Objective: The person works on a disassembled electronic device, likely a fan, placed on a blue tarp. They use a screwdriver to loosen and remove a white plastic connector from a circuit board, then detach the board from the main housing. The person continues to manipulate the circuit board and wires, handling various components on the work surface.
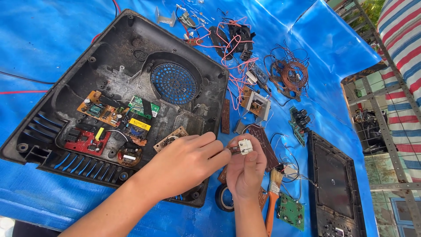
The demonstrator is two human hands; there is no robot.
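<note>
Your right palm hides most of the small white part, so only its blocky plastic top and a short dark metal stub on its left side show; what lies below it in your grip cannot be made out. The roll of black tape is half covered by your right wrist, and the black framed panel runs off the bottom edge. The paintbrush, with pale bristles and an orange handle, is cut off low down too.

The big black plastic shell is dusty and gritty inside, with a round blue fan grille and several circuit boards, one red, one tan. Everything lies on a wrinkled, glossy blue tarp. A loose coil of copper wire and tangled red wires sit further up.

Your right hand is curled closed around the white part, thumb pressed on its front, holding it above the tarp just right of the shell's corner. Your left hand is loosely bunched, its fingertips pinched on the metal stub. The two hands meet at the part.
</note>
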